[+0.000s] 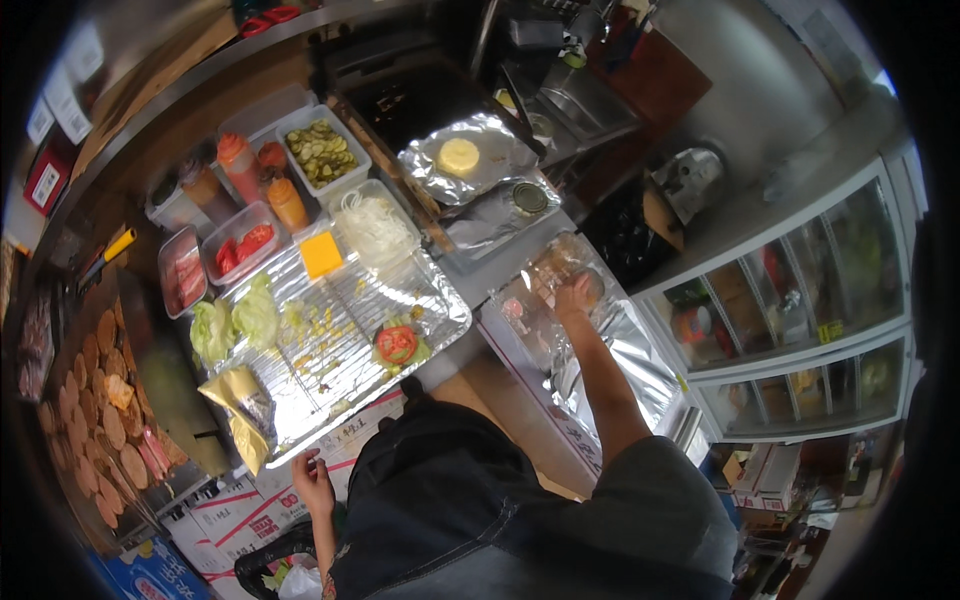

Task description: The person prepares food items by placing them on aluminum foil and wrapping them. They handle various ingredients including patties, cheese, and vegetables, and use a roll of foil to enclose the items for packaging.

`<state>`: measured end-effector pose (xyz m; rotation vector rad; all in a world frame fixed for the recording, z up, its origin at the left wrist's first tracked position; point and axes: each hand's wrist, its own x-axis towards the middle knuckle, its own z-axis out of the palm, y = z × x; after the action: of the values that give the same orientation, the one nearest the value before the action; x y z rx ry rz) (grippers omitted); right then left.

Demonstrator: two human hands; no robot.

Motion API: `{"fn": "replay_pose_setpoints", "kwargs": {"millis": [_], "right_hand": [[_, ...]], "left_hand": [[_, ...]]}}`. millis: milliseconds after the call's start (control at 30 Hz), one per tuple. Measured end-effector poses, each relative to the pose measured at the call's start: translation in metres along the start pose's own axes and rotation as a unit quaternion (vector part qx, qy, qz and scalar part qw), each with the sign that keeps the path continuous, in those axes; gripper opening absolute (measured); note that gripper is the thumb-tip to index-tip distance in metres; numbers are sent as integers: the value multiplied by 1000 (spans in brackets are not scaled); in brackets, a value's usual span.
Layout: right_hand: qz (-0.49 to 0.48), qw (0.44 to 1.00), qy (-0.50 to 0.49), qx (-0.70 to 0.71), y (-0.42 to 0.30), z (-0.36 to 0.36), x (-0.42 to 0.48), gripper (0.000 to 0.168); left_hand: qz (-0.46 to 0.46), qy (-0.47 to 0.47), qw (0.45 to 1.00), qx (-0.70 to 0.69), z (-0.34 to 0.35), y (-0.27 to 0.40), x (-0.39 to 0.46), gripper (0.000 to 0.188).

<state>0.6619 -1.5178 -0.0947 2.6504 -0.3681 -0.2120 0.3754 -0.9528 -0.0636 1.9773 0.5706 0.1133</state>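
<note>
My right hand (576, 294) reaches into a clear plastic bag (529, 315) on the right; what its fingers touch in there is too unclear to tell. My left hand (311, 480) hangs by the near edge of a foil-lined tray (444, 330), fingers slightly curled, holding nothing. On the tray's wire rack lie tomato slices (396, 344) on lettuce, a square of orange cheese (321, 255), lettuce leaves (255, 313) and a gold foil packet (238, 416). Tubs of sliced pickles (322, 152), sliced onion (375, 229) and tomato (246, 247) stand along its far side.
Many meat patties (112, 427) lie on a griddle at the left. Sauce bottles (240, 169) stand behind the tubs. A round yellow food piece (458, 156) sits on foil further back. A glass-door fridge (787, 277) is at the right, and a lined bin (289, 574) below my left hand.
</note>
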Motion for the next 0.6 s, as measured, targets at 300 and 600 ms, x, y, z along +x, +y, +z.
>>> {"fn": "replay_pose_setpoints", "kwargs": {"millis": [300,600], "right_hand": [[204,927,3,314,14,-40,15,59],[-21,959,213,185,11,0,46,58]], "left_hand": [[47,-166,983,66,54,98,66,20],[289,-392,866,111,165,225,99,32]]}}
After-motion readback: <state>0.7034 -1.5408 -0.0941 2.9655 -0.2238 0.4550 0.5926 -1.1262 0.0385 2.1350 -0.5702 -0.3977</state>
